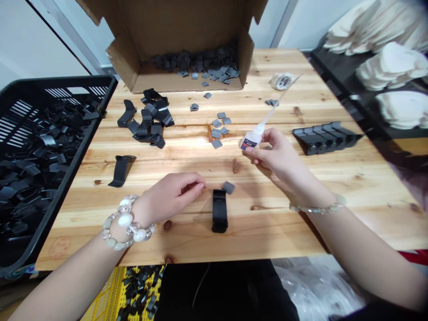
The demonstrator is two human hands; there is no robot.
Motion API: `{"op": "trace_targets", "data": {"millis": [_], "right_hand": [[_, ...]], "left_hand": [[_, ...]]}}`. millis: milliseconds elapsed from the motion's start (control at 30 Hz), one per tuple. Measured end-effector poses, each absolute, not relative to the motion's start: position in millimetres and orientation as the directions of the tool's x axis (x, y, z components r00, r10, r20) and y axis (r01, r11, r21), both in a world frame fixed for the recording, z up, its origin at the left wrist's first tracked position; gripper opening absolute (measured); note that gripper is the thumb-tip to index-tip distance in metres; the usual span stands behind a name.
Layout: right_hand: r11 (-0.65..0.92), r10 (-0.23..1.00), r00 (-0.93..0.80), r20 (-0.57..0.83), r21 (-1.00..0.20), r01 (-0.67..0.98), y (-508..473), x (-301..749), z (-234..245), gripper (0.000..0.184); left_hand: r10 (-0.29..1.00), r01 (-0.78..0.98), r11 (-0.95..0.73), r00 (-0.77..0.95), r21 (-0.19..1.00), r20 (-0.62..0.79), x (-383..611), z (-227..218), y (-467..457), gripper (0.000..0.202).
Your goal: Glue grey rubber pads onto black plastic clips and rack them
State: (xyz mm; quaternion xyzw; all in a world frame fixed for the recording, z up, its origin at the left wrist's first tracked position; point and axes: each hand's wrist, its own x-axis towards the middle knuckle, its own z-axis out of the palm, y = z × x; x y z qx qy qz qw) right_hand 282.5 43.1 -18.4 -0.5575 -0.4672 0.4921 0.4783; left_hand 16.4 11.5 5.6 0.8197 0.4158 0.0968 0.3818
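My right hand (276, 154) grips a small white glue bottle (253, 137) with a dark blue label. Its long thin nozzle (281, 100) points up and to the right, away from me. My left hand (175, 191) rests near the table's middle, fingers curled and thumb tip against the forefinger, with nothing visible between them. Just right of it, a black curved plastic piece (220, 211) lies on the wood, apart from the hand. A small grey square pad (228, 187) touches or nearly touches that piece's far end. Several similar grey pads (216, 133) lie farther back.
A cardboard box (133, 76) of grey pads stands at the back. Loose black pieces (150, 120) lie left, beside a black crate (56, 178) filled with more. On the right are a row of black pieces (326, 137) and a tape roll (282, 81). A yellow basket (103, 296) sits below.
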Motion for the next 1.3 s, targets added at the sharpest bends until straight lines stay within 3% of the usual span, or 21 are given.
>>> {"op": "trace_targets", "data": {"millis": [100, 167, 300, 367, 400, 533, 767, 900, 1000, 1100, 1167, 1300], "right_hand": [[-0.091, 0.989, 0.143, -0.046, -0.941, 0.325, 41.0, 295.3, -3.4, 0.044], [-0.099, 0.994, 0.001, -0.107, -0.916, 0.390, 37.1, 303.0, 12.1, 0.042], [-0.235, 0.868, -0.403, -0.290, -0.955, 0.182, 22.1, 296.4, 34.3, 0.019], [-0.327, 0.819, -0.489, -0.301, -0.944, 0.035, 14.5, 282.2, 32.4, 0.003], [-0.369, 0.805, -0.510, -0.303, -0.929, -0.031, 11.6, 274.3, 28.2, 0.006], [-0.390, 0.812, -0.515, -0.273, -0.911, -0.133, 6.6, 251.4, 6.4, 0.023], [-0.293, 0.858, -0.461, -0.224, -0.952, -0.083, 1.5, 240.9, -0.6, 0.027], [-0.325, 0.854, -0.461, -0.240, -0.939, -0.114, -1.6, 236.2, -1.8, 0.024], [-0.368, 0.820, -0.496, -0.285, -0.927, -0.074, -1.5, 236.4, -0.7, 0.014], [-0.336, 0.806, -0.524, -0.276, -0.941, -0.022, -0.8, 237.9, 2.8, 0.014], [-0.319, 0.803, -0.534, -0.264, -0.948, -0.012, -0.7, 238.3, 4.6, 0.015], [-0.342, 0.801, -0.532, -0.276, -0.939, -0.027, -0.7, 238.3, 5.9, 0.016]], "left_hand": [[0.760, 0.608, -0.365, 0.632, 0.705, -0.152, 16.7, 6.5, 11.6, 0.027], [0.764, 0.605, -0.363, 0.629, 0.709, -0.146, 17.5, 7.8, 11.4, 0.027], [0.771, 0.596, -0.359, 0.623, 0.718, -0.131, 18.8, 8.7, 9.9, 0.026], [0.777, 0.590, -0.375, 0.621, 0.715, -0.105, 19.4, 8.2, 8.4, 0.025], [0.780, 0.584, -0.389, 0.620, 0.713, -0.083, 19.9, 7.8, 7.3, 0.025], [0.763, 0.512, -0.491, 0.644, 0.705, 0.063, 23.1, 5.9, 2.7, 0.023], [0.697, 0.491, -0.677, 0.668, 0.548, 0.262, 30.2, -1.2, -0.2, 0.024], [0.665, 0.504, -0.737, 0.663, 0.451, 0.345, 30.3, -3.9, -1.0, 0.012], [0.764, 0.545, -0.623, 0.580, 0.562, 0.284, 29.8, -1.6, -2.2, 0.010], [0.883, 0.483, -0.330, 0.462, 0.811, 0.085, 30.0, 2.4, -2.6, 0.012], [0.896, 0.371, -0.122, 0.440, 0.920, -0.059, 30.5, 4.6, -2.0, 0.014], [0.843, 0.231, 0.073, 0.506, 0.970, -0.184, 31.5, 7.2, -0.5, 0.016]]}}
